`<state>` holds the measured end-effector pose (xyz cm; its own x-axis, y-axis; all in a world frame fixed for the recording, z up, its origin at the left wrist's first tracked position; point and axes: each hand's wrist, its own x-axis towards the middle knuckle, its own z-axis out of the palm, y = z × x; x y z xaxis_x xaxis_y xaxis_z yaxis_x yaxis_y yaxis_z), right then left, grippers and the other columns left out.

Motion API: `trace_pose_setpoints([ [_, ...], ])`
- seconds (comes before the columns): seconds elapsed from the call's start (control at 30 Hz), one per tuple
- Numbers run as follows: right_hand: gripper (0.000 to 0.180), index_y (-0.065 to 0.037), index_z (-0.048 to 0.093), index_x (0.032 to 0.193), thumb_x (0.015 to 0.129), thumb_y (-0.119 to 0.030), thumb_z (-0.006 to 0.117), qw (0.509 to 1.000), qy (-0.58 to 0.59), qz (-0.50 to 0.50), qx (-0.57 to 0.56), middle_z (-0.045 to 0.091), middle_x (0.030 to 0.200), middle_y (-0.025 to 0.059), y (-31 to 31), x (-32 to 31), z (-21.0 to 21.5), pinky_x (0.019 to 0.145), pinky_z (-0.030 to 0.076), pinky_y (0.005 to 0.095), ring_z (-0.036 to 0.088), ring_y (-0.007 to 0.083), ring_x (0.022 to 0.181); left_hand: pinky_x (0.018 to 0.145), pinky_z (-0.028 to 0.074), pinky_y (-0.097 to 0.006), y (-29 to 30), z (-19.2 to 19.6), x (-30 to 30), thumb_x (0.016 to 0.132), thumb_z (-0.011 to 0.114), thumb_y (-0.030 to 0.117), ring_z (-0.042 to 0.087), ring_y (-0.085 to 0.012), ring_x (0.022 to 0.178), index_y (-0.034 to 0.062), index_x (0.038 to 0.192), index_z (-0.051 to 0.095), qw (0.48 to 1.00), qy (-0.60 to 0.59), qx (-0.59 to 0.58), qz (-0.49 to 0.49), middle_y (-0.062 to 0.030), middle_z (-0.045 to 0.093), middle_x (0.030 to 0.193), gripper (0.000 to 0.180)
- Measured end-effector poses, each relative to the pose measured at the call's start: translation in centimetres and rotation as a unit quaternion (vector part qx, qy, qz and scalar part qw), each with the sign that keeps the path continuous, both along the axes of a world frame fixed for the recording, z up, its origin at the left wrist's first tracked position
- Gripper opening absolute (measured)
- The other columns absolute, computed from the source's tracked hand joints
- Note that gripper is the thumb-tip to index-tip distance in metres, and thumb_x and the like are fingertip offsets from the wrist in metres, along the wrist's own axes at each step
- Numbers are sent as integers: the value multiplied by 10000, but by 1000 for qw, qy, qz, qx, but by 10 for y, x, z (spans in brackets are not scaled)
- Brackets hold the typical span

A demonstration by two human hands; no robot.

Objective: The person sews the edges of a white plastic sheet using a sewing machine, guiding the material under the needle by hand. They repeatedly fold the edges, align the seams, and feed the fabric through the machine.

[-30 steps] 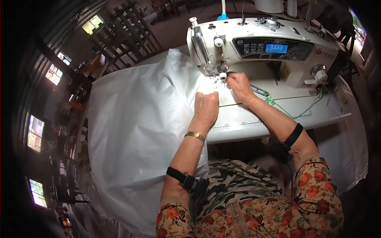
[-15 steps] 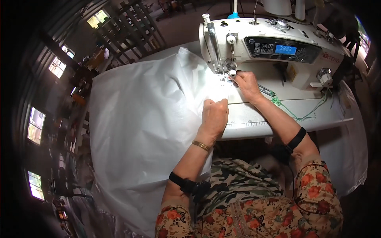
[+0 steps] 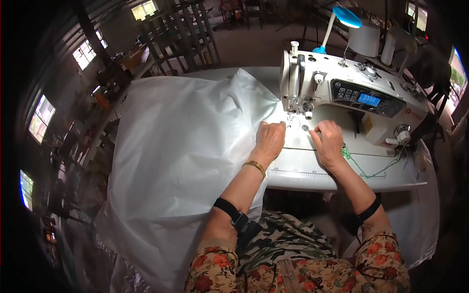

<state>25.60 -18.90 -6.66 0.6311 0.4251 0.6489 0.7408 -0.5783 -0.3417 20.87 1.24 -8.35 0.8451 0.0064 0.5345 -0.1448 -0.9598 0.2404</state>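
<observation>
Right now both hands lie flat on the white surface (image 3: 342, 176) just in front of the needle of the white sewing machine (image 3: 351, 95), which fills the upper right of the frame. The left hand (image 3: 270, 140) is spread palm down, fingers loosely together, pressing on the edge of the big white fabric sheet (image 3: 181, 156); it grips nothing, only holds the cloth down. A gold bangle (image 3: 255, 167) circles that wrist and a black strap (image 3: 233, 215) sits further up the forearm. The right hand (image 3: 328, 142) rests just beside it, a narrow gap between them, fingers stretched toward the presser foot; whether cloth lies under it I cannot tell, and it closes on nothing. A black band (image 3: 368, 211) wraps that forearm too. The fabric spills from the needle area across the centre and down the left, hanging off the surface toward the lower left. Green thread (image 3: 359, 163) trails along the surface to the right of the right hand. A blue lamp (image 3: 342, 19) stands behind the machine, near a white thread cone (image 3: 364, 39).
</observation>
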Motion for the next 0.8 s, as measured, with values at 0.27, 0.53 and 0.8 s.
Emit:
trace_pose_setpoints([
  [0.27,381,-62,655,1051,801,-339,734,976,7,-173,-131,581,1034,108,-27,-15,-1,865,383,433,515,294,1025,714,473,-421,19,-5,16,801,587,45,660,-311,668,66,706,632,996,-82,30,16,-140,656,662,108],
  [0.53,263,-62,676,938,827,-299,699,978,12,-170,-118,581,933,105,-39,-21,-9,797,417,419,550,285,966,664,527,-457,31,-1,-4,816,559,64,656,-373,661,29,761,679,991,-61,-11,118,-201,650,695,137],
  [0.8,54,-15,551,811,809,-65,571,995,-27,65,-73,607,751,155,-7,-32,-7,684,490,436,630,318,714,981,429,-460,17,5,-53,837,550,61,645,-342,738,5,893,678,994,-55,11,97,-190,674,746,151],
])
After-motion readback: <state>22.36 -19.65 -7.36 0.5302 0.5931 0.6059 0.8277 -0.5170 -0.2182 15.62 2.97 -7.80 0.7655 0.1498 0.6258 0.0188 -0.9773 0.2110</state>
